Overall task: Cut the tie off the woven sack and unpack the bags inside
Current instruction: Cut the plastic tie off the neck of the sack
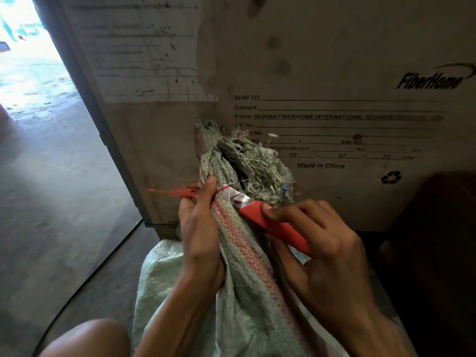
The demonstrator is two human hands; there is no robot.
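A pale green woven sack (239, 300) with a red-checked stripe stands between my arms, its frayed mouth bunched together at the top. A red plastic tie (180, 193) circles the neck, its tail pointing left. My left hand (199, 235) grips the sack's neck just below the tie, thumb up against it. My right hand (322, 243) holds a red-handled knife (273, 225); its silver blade lies against the tie on the neck. The bags inside the sack are hidden.
A large dirty cardboard carton (334, 73) printed "FiberHome" and "Made in China" stands right behind the sack. Concrete floor (51, 202) stretches to the left toward a bright doorway. My bare knee (98, 338) shows at the bottom left. A dark object sits at the right edge.
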